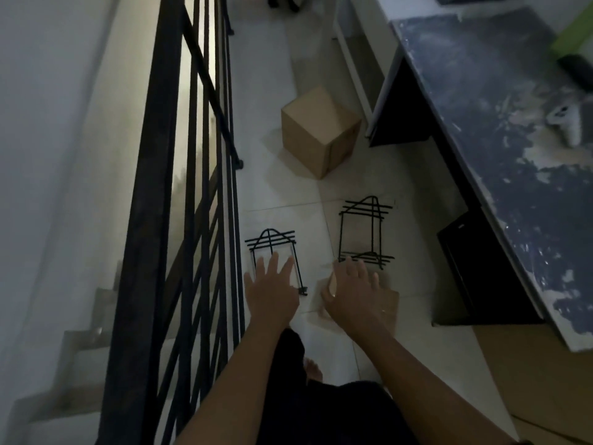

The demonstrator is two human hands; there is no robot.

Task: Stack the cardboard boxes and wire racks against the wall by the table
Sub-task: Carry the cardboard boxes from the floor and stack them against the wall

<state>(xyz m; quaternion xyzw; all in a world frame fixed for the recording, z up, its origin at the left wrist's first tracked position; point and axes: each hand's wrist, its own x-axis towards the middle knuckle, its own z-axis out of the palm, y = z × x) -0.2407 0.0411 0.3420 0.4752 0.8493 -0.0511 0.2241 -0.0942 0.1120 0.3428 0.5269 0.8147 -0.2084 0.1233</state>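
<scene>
Looking down at a tiled floor (282, 200) between a black stair railing (192, 187) and a scuffed dark table (513, 139), a cardboard box (317, 130) sits ahead. Two black wire racks lie flat nearer: the left rack (272, 248) and the right rack (365, 232). The left hand (272, 290) spreads open fingers over the left rack; whether it touches is unclear. The right hand (353, 293), fingers loosely bent, reaches over flat cardboard (390, 303) below the right rack.

Cardboard box (319, 131) behind two wire racks (364, 232), table (500, 123) right.
</scene>
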